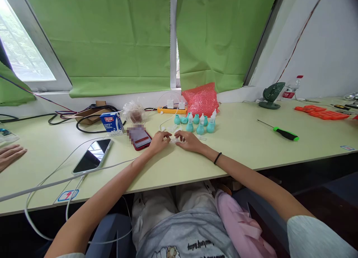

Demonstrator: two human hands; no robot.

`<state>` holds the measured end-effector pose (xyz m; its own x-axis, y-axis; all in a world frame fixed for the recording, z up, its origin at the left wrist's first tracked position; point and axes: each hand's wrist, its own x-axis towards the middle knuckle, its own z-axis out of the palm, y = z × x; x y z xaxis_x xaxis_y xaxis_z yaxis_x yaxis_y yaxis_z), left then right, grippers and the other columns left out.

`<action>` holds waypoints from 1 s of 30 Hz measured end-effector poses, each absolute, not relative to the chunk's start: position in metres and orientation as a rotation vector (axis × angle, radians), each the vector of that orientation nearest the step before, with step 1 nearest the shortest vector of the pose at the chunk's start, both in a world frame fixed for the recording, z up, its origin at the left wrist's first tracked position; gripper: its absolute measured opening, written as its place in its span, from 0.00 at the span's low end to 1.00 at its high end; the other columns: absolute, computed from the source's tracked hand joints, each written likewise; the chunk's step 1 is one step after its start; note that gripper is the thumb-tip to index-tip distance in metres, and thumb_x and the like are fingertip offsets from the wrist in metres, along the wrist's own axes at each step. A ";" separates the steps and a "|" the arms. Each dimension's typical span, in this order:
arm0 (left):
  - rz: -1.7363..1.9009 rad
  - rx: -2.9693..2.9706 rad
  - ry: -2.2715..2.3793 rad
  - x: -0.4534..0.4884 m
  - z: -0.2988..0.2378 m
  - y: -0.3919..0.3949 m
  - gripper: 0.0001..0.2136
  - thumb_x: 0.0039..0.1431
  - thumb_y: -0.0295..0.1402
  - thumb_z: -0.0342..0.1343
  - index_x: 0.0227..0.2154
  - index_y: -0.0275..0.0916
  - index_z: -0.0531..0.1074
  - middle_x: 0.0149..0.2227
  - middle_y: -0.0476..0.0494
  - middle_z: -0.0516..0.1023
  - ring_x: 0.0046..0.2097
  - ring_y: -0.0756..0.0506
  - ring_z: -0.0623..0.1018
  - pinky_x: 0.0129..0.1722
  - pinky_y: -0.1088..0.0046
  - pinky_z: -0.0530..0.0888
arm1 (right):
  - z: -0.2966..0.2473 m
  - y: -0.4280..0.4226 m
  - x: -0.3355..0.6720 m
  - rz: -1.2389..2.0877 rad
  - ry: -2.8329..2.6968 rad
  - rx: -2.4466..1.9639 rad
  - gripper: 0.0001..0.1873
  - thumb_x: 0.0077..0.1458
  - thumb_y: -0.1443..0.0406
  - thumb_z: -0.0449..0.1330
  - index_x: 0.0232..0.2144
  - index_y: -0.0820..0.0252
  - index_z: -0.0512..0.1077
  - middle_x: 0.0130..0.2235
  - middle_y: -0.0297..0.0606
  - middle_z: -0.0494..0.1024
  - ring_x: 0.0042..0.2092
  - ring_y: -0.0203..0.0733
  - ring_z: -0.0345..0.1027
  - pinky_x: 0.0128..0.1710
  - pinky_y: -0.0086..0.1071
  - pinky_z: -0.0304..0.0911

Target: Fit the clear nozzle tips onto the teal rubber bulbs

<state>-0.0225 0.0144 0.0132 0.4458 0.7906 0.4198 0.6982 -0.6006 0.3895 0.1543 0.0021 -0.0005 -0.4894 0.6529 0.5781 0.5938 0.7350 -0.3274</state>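
Observation:
My left hand and my right hand rest on the table close together, with a narrow gap between the fingertips. Their fingers are curled around small clear plastic pieces, whose exact shape is too small to tell. More clear plastic parts lie just behind the fingertips. Beyond my right hand stand several teal rubber bulbs; the front one carries a clear pointed tip, like a nasal aspirator. A teal bulb further back has a bare opening.
Left of my hands are a red-cased phone, a white-cased phone and a milk carton. A white cable crosses the left side. Pink bubble wrap, a screwdriver and a fan sit rightward. Another person's hand rests far left.

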 end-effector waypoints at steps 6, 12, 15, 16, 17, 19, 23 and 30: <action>0.804 2.498 1.212 -0.022 0.017 0.010 0.13 0.46 0.35 0.51 0.34 0.36 0.73 0.36 0.44 0.75 0.38 0.44 0.71 0.36 0.72 0.68 | -0.001 0.004 0.156 0.091 -2.215 -0.889 0.11 0.45 0.70 0.55 0.35 0.60 0.64 0.33 0.35 0.68 0.31 0.34 0.60 0.27 0.26 0.59; 0.803 2.436 1.128 -0.023 0.016 0.012 0.14 0.47 0.37 0.50 0.34 0.35 0.73 0.33 0.43 0.76 0.34 0.47 0.73 0.31 0.75 0.69 | -0.001 0.004 0.156 0.072 -2.192 -0.888 0.10 0.46 0.68 0.55 0.35 0.60 0.64 0.32 0.35 0.67 0.30 0.33 0.59 0.27 0.26 0.59; 0.816 2.422 1.107 -0.022 0.016 0.012 0.14 0.47 0.36 0.49 0.33 0.33 0.73 0.31 0.43 0.76 0.31 0.48 0.73 0.30 0.75 0.69 | -0.001 0.003 0.156 0.069 -2.190 -0.889 0.09 0.47 0.67 0.55 0.35 0.59 0.65 0.31 0.34 0.67 0.29 0.33 0.59 0.28 0.26 0.59; 0.822 2.419 1.102 -0.022 0.017 0.011 0.14 0.47 0.36 0.49 0.33 0.33 0.73 0.31 0.43 0.76 0.30 0.48 0.73 0.30 0.75 0.69 | -0.001 0.003 0.156 0.067 -2.188 -0.891 0.09 0.47 0.67 0.55 0.35 0.59 0.65 0.31 0.34 0.67 0.29 0.33 0.59 0.28 0.27 0.59; 0.829 2.416 1.097 -0.021 0.017 0.011 0.13 0.47 0.35 0.49 0.32 0.33 0.73 0.31 0.43 0.76 0.30 0.48 0.73 0.30 0.75 0.69 | -0.001 0.002 0.156 0.064 -2.186 -0.893 0.09 0.47 0.67 0.55 0.35 0.59 0.65 0.31 0.35 0.68 0.29 0.33 0.59 0.28 0.27 0.59; 0.849 2.409 1.093 -0.021 0.017 0.010 0.13 0.47 0.35 0.50 0.32 0.33 0.73 0.31 0.42 0.76 0.30 0.48 0.73 0.31 0.75 0.69 | 0.000 0.002 0.156 0.058 -2.180 -0.898 0.10 0.47 0.66 0.55 0.35 0.59 0.65 0.32 0.35 0.68 0.29 0.33 0.60 0.28 0.27 0.59; 0.891 2.383 1.093 -0.021 0.017 0.009 0.14 0.46 0.36 0.52 0.34 0.33 0.73 0.32 0.42 0.76 0.31 0.47 0.73 0.30 0.76 0.69 | 0.000 0.003 0.156 0.039 -2.173 -0.906 0.10 0.47 0.66 0.56 0.35 0.59 0.65 0.33 0.36 0.69 0.28 0.33 0.60 0.27 0.27 0.58; 0.909 2.342 1.092 -0.021 0.016 0.010 0.15 0.47 0.38 0.51 0.34 0.34 0.73 0.33 0.43 0.76 0.32 0.47 0.73 0.31 0.75 0.69 | 0.004 -0.002 0.157 -0.022 -2.172 -0.923 0.14 0.45 0.66 0.56 0.38 0.59 0.63 0.35 0.36 0.69 0.30 0.34 0.61 0.30 0.28 0.59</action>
